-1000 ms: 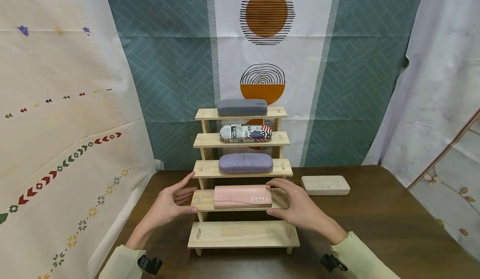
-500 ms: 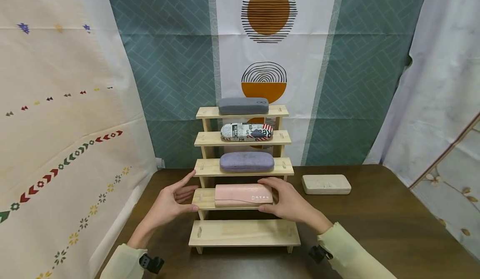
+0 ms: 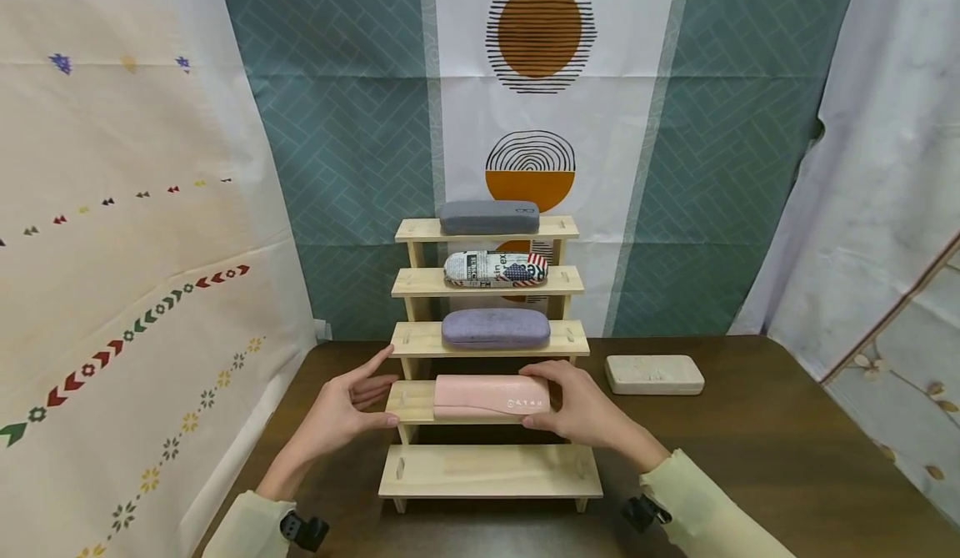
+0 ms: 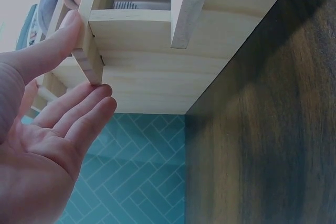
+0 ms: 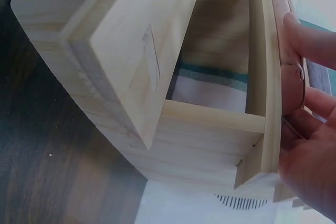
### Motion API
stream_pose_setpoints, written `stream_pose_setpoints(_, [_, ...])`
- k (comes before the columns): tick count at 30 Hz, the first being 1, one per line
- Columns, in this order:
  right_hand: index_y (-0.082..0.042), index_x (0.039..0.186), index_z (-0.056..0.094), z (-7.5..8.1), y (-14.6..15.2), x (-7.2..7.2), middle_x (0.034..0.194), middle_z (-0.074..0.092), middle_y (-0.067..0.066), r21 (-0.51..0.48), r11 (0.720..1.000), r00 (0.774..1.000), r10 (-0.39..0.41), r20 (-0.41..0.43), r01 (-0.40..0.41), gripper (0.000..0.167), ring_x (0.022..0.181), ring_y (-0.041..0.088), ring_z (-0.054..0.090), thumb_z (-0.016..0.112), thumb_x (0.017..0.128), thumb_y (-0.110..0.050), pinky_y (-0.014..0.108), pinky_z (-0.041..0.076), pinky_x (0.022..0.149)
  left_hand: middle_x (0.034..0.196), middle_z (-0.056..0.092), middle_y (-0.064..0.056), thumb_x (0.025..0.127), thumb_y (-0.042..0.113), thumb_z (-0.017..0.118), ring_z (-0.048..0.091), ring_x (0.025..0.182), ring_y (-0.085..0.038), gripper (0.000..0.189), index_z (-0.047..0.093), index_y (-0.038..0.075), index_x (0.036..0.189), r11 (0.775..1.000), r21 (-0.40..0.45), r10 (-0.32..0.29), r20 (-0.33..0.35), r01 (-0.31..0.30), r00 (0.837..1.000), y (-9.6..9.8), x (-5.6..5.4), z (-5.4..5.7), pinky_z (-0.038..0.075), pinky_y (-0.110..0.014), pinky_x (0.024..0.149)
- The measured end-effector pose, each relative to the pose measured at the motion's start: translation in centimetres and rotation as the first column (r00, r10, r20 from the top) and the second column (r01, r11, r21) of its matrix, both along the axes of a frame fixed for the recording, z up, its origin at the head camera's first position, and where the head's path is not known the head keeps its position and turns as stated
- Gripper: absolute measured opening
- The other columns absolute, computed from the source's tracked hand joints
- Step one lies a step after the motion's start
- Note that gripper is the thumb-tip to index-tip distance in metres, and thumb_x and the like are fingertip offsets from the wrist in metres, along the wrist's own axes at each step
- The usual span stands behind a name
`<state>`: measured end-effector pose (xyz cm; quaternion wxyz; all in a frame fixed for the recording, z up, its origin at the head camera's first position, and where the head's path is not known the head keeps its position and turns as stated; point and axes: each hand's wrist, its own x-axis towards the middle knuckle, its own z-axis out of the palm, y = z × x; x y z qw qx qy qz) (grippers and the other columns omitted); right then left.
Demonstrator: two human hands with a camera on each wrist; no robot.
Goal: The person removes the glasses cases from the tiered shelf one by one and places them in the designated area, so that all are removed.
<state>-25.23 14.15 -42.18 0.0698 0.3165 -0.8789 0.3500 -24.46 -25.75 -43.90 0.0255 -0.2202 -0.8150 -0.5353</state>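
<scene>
Right hand (image 3: 583,405) clamped round the right end of a smooth, oblong pink case (image 3: 480,396).
Left hand (image 3: 337,408), thumb and fingers apart, touches a pale wooden tiered stand (image 3: 491,468).

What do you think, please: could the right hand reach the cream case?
Likely yes: nothing visible blocks the right hand from the cream case, though that hand grips the pink glasses case.

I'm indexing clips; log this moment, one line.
left hand: touching wooden stand | right hand: holding pink case | pink case: second tier from bottom
</scene>
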Motion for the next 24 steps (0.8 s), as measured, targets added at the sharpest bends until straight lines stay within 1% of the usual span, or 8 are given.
stream_pose_setpoints(3, [-0.009,0.136,0.069,-0.11,0.24,0.06,0.133,0.067,0.003,-0.009,1.0,1.0,-0.004,0.008,0.004,0.064,0.119,0.023,0.061,0.095,0.081,-0.026,0.05,0.052,0.101,0.148,0.056,-0.026,0.078,0.005,0.094,0.06,0.132,-0.04,0.103,0.041,0.022,0.164,1.0,0.002,0.002,-0.006,-0.002,1.0,0.07,0.01,-0.01,0.053,-0.05,0.103])
stream_pose_setpoints(10, [-0.008,0.138,0.068,-0.26,-0.1,0.06,0.134,0.066,0.005,-0.024,1.0,1.0,0.005,0.03,-0.004,0.066,0.118,0.024,0.061,0.093,0.082,-0.033,0.051,0.053,0.099,0.148,0.056,-0.025,0.078,0.004,0.093,0.06,0.132,-0.04,0.102,0.041,0.023,0.164,1.0,0.005,0.002,-0.009,-0.002,1.0,-0.12,-0.02,-0.09,0.054,-0.047,0.103])
stream_pose_setpoints(14, [-0.012,0.137,0.069,-0.39,-0.32,0.11,0.134,0.066,0.004,-0.042,0.999,0.999,-0.014,0.05,0.016,0.063,0.118,0.025,0.061,0.093,0.083,-0.032,0.052,0.052,0.099,0.148,0.056,-0.025,0.078,0.004,0.093,0.06,0.132,-0.04,0.102,0.041,0.022,0.164,1.0,0.013,-0.001,-0.008,0.001,1.0,-0.23,0.0,-0.16,0.052,-0.051,0.104])
stream_pose_setpoints(17, [-0.014,0.136,0.07,-0.47,-0.15,0.23,0.134,0.066,0.004,-0.06,0.998,0.997,-0.032,0.066,0.036,0.062,0.118,0.026,0.061,0.094,0.082,-0.031,0.055,0.051,0.1,0.148,0.056,-0.025,0.079,0.005,0.093,0.06,0.132,-0.04,0.102,0.041,0.022,0.165,1.0,0.014,-0.004,-0.004,0.004,1.0,-0.12,0.01,-0.17,0.051,-0.055,0.104])
stream_pose_setpoints(24, [-0.012,0.137,0.07,-0.36,0.01,0.34,0.135,0.067,0.005,-0.087,0.995,0.995,-0.04,0.093,0.048,0.066,0.118,0.026,0.061,0.096,0.078,-0.029,0.059,0.05,0.102,0.145,0.059,-0.025,0.079,0.006,0.094,0.061,0.131,-0.039,0.102,0.041,0.023,0.164,1.0,0.002,0.0,-0.005,0.0,1.0,-0.03,-0.08,-0.15,0.051,-0.056,0.104])
